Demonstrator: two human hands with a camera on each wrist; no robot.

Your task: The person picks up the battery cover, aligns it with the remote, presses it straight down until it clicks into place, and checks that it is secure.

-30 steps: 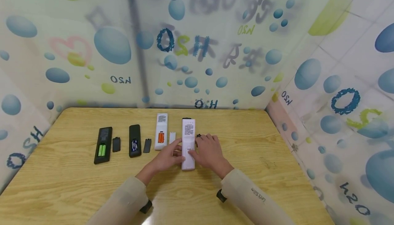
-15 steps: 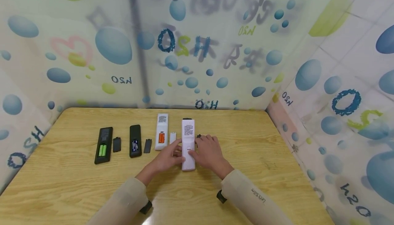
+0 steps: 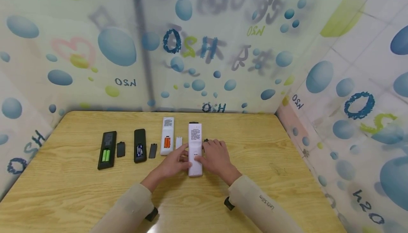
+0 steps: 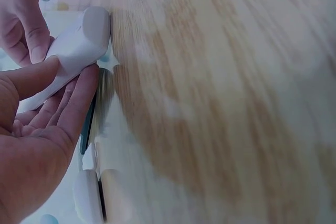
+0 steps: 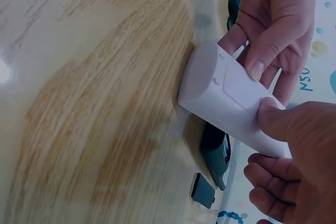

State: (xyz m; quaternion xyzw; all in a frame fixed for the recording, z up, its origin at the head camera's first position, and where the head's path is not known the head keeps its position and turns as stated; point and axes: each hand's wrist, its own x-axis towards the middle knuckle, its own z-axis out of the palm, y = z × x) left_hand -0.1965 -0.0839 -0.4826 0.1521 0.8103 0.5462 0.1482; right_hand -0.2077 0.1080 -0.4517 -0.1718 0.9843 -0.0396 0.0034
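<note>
A white remote control [image 3: 195, 144] is held up over the table, its labelled back facing up and its battery cover [image 5: 244, 90] on. My left hand [image 3: 172, 164] grips it from the left, thumb on top and fingers along its side and underneath. From the right, my right hand [image 3: 218, 157] holds it too, its thumb [image 5: 273, 119] pressed on the cover and its other fingers bent at the far side. Beneath it is a dark remote [image 5: 213, 148], mostly hidden in the head view. A small black battery cover [image 5: 203, 191] lies beside that one.
To the left lie a white remote with orange batteries [image 3: 167, 130], a white cover [image 3: 179, 142], a black remote with blue batteries [image 3: 139, 141], a black remote with green batteries [image 3: 108, 144], and black covers [image 3: 120, 149]. A patterned wall [image 3: 197, 66] backs the wooden table [image 3: 261, 190].
My right thumb shifts very slightly on the battery cover. Both hands and the white remote otherwise stay in place.
</note>
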